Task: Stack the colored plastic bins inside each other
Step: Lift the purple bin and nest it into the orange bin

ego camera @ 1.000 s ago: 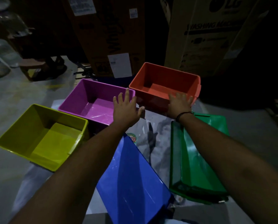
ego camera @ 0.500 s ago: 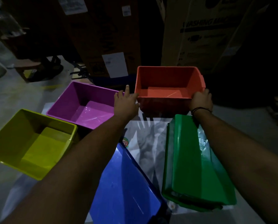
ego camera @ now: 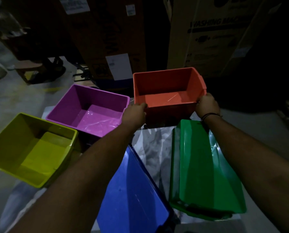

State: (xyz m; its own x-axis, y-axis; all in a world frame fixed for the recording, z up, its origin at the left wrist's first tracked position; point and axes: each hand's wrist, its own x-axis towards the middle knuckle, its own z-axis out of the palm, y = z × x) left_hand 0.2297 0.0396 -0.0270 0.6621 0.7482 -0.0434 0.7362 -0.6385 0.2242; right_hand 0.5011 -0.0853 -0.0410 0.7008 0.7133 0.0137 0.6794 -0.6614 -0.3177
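- Now both arms reach forward over the blue bin (ego camera: 132, 190) and green bin (ego camera: 206, 167), which lie tipped on the pale sheet (ego camera: 150, 145), not yet nested in anything.
- Since a second ago the orange bin (ego camera: 169, 91), at the far end of the sheet, has turned square to the person and appears a little raised.
- Beside it, the purple bin (ego camera: 90, 110) and yellow bin (ego camera: 31, 148) sit upright and empty; either looks a likely place for it to go.
- Where it lay open and flat before, the left hand (ego camera: 134, 113) has curled onto the near-left corner.
- Likewise the right hand (ego camera: 206, 105) has slid out to clasp the near-right corner, so stacking looks begun.
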